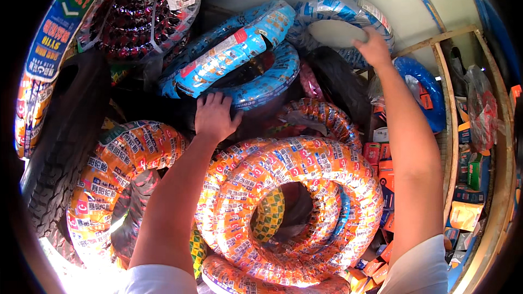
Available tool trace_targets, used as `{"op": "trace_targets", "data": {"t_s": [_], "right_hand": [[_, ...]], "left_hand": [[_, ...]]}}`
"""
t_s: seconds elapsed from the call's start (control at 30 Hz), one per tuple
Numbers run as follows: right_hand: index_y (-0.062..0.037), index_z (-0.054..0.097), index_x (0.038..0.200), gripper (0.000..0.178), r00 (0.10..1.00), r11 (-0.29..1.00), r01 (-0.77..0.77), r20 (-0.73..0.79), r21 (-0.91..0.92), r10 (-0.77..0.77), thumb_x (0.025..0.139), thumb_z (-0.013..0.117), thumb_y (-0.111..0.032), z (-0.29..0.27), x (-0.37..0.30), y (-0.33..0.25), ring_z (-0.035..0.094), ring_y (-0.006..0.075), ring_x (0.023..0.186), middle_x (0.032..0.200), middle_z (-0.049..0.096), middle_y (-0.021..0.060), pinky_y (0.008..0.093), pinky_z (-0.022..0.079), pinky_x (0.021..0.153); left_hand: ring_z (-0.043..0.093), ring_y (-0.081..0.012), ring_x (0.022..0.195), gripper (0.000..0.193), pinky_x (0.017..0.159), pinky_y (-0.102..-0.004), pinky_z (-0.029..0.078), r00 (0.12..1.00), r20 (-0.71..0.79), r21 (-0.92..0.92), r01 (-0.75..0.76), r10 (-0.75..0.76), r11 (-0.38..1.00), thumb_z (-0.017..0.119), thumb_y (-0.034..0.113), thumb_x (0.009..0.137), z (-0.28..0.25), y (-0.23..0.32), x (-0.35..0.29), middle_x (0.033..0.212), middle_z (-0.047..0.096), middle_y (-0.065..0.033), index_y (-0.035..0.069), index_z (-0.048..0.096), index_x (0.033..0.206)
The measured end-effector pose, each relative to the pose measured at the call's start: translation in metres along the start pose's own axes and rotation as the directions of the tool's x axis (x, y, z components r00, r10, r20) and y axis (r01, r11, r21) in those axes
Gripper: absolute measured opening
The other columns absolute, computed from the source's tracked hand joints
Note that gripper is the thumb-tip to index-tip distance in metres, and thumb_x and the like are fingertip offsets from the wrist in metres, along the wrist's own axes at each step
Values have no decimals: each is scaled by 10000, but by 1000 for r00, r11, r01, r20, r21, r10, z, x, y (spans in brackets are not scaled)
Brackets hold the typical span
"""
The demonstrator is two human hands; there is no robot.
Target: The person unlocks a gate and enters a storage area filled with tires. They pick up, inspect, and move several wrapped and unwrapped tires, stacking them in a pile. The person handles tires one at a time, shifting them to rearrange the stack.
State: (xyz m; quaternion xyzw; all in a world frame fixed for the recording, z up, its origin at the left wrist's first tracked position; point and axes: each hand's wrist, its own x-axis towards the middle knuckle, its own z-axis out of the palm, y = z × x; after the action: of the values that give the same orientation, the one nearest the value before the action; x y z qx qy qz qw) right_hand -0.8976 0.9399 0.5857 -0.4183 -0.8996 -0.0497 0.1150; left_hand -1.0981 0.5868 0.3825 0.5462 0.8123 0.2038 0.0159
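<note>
My right hand [374, 48] reaches to the back and grips the right side of a tyre wrapped in blue and white film [338, 8], its fingertips over the inner rim. My left hand [215, 117] lies palm down, fingers extended and thumb apart, at the lower edge of a bright blue wrapped tyre [261, 95]. Another blue wrapped tyre [234, 49] leans above that one. Beneath my arms, orange wrapped tyres [354, 196] are stacked, with another orange wrapped tyre [98, 185] to their left. Whatever lies under my left palm is hidden.
A bare black tyre [65, 141] leans at the left, below a bundle in clear wrap [180, 16]. A metal rack [444, 92] with small boxes [468, 215] stands at the right. More orange boxes [385, 179] and a blue coil [430, 98] sit beside my right arm.
</note>
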Motion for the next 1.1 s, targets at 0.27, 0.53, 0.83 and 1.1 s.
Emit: {"op": "trace_targets", "data": {"t_s": [0.27, 0.53, 0.83, 1.1], "right_hand": [[-61, 363, 1409, 772, 849, 792, -475, 436, 384, 298, 826, 673, -462, 149, -76, -127, 477, 387, 1232, 1347, 486, 209, 505, 442, 952], [31, 501, 1283, 592, 610, 973, -230, 777, -14, 155, 864, 616, -372, 261, -103, -18, 618, 368, 1033, 1214, 593, 208, 434, 498, 886], [-8, 511, 1211, 496, 421, 693, -700, 884, 175, 203, 854, 682, -307, 173, -93, -137, 635, 299, 919, 1144, 610, 176, 440, 525, 695], [-41, 524, 1156, 395, 642, 577, -683, 745, 448, 181, 837, 688, -205, 212, -93, -108, 628, 269, 772, 1004, 622, 131, 392, 533, 601]], "left_hand": [[581, -294, 999, 480, 876, -427, 410, 999, 46, 41, -23, 22, 999, 649, 466, 779, 1, 3, -1, 1065, 610, -120, 91, 633, 1077], [567, -321, 765, 165, 726, -385, 441, 856, -433, -444, -476, 284, 759, 733, 140, 727, -65, 51, 40, 848, 610, -107, 44, 636, 819], [569, -274, 1136, 881, 961, -395, 443, 781, 619, -505, 473, -79, 722, 672, 663, 714, -77, -63, 154, 1263, 571, -164, 52, 513, 1329], [670, -144, 795, 810, 707, -321, 536, 582, 809, -571, 740, 88, 355, 523, 788, 745, -78, -59, 163, 987, 697, -88, 80, 658, 1115]]}}
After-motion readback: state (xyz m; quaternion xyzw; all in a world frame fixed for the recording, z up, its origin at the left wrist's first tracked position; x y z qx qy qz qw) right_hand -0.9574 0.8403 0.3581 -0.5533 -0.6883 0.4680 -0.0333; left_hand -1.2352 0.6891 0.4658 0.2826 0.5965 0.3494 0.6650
